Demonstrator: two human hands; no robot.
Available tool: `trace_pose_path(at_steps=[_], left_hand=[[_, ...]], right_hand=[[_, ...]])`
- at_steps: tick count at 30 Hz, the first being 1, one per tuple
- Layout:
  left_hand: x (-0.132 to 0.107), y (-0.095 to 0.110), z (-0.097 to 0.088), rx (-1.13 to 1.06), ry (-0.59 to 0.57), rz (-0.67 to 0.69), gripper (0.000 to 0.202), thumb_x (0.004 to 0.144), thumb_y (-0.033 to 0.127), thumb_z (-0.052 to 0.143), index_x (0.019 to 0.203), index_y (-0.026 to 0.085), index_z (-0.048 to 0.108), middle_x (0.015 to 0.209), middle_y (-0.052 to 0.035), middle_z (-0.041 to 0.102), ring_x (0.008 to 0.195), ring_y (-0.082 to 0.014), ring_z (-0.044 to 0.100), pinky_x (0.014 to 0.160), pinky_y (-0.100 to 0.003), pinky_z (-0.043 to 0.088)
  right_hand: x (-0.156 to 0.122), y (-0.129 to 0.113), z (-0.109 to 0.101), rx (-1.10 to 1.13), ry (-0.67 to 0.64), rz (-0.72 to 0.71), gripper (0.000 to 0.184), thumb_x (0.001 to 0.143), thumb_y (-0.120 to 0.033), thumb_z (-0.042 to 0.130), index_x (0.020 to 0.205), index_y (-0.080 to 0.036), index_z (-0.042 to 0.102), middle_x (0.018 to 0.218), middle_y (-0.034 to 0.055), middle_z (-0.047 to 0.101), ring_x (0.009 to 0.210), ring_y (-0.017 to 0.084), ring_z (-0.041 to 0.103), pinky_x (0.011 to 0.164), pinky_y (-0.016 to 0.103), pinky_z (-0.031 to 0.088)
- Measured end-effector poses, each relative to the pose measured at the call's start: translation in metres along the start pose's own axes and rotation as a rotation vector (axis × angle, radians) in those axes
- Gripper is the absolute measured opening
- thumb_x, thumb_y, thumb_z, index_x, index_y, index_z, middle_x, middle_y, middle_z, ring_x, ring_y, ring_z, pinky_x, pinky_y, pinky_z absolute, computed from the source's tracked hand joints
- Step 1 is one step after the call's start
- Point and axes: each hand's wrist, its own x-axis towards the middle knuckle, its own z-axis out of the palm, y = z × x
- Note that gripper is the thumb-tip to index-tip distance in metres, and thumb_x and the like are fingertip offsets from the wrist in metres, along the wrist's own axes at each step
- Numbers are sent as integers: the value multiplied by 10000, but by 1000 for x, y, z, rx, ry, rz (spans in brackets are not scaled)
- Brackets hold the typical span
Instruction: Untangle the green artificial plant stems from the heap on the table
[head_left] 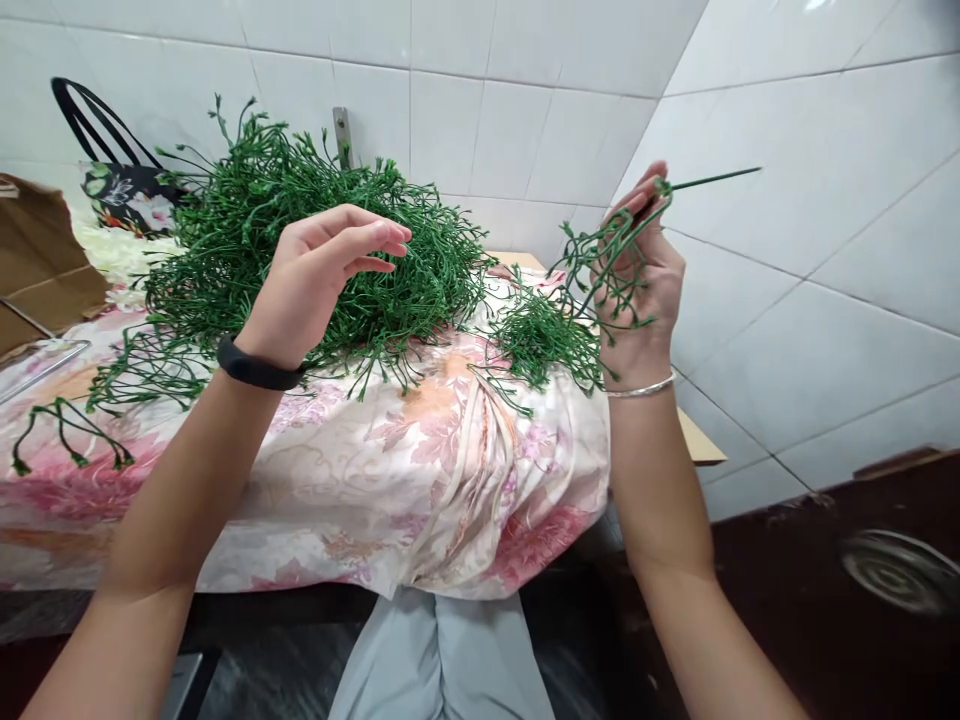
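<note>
My right hand (649, 260) is raised at the right, closed around a green artificial plant stem (712, 180). Its bare end points right, and its thin budded branches hang down over my palm and wrist. My left hand (322, 270) is in front of a large heap of green artificial stems (225, 230), with curved fingers apart and nothing visible between them. Under the held stem, a smaller pile of the same green sprigs (540, 340) lies on the floral cloth (337, 480). A few loose sprigs (71, 435) are at the left.
A black floral bag (131, 195) with dark handles leans at the back left, near white flowers (120, 255) and brown cardboard (45, 260). Tiled walls (510, 130) enclose the back and right. A wooden board corner (697, 440) juts out at the right.
</note>
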Motion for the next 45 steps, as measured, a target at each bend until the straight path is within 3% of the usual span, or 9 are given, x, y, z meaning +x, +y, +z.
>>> trace_pose_path(at_steps=[3,9,18,21,24,31,36,40,45], left_hand=[[0,-3,-1,33,-49,-8,135,786,276,549,840,206,651,939,-35,641,888,-148,603,776,-289,499],[-5,0,3,191,-394,-60,179,795,286,548,859,156,653,862,-48,651,783,-132,602,745,-289,491],[-10,-18,16,142,-357,-123,389,795,345,541,1157,204,516,1236,-58,508,1120,-187,494,861,-288,485],[-11,-20,15,63,-475,-172,364,747,335,613,1082,203,568,1100,-48,602,1052,-190,554,885,-316,475],[-13,-19,15,18,-527,-250,249,692,279,678,914,181,622,877,-22,656,825,-146,627,755,-285,525],[-13,-15,16,1,-459,-293,220,644,194,704,842,163,613,863,-21,647,611,-84,598,559,-216,526],[-7,-14,13,-71,-257,-255,112,690,173,647,774,154,576,763,10,602,484,-34,525,477,-180,478],[-4,-13,10,-180,-208,-278,56,737,186,590,750,149,549,626,27,520,534,-54,544,476,-161,476],[-5,-10,11,-250,-134,-197,116,821,279,488,850,171,516,922,-27,599,771,-114,628,525,-189,523]], right_hand=[[0,0,7,204,118,2,255,745,-504,554,962,-372,581,1256,-154,505,1330,97,230,1045,306,378],[6,13,15,398,36,-21,264,766,-411,579,1011,-316,560,1202,-109,556,1240,47,381,1061,227,339],[-18,8,58,333,-204,216,254,856,-327,449,1038,-235,601,1126,-17,615,1128,131,536,925,259,510],[-21,9,60,338,-246,196,274,873,-314,422,1074,-231,588,1145,-15,607,1130,143,537,962,296,481],[-20,10,57,370,-284,160,276,878,-325,420,1103,-268,569,1163,-41,597,1157,130,514,1016,293,423],[-16,0,46,139,-123,108,378,855,-506,400,1207,-380,452,1219,-69,560,1196,164,480,942,316,472],[-14,-7,38,17,-33,102,501,790,-621,408,1251,-428,379,1295,-70,495,1225,174,448,854,272,512],[-13,-9,40,79,-35,172,468,798,-553,455,1233,-387,410,1281,-65,505,1237,153,431,939,261,466],[-14,-6,43,220,-139,285,349,738,-353,597,1068,-247,558,1208,2,569,1149,176,518,972,318,455]])
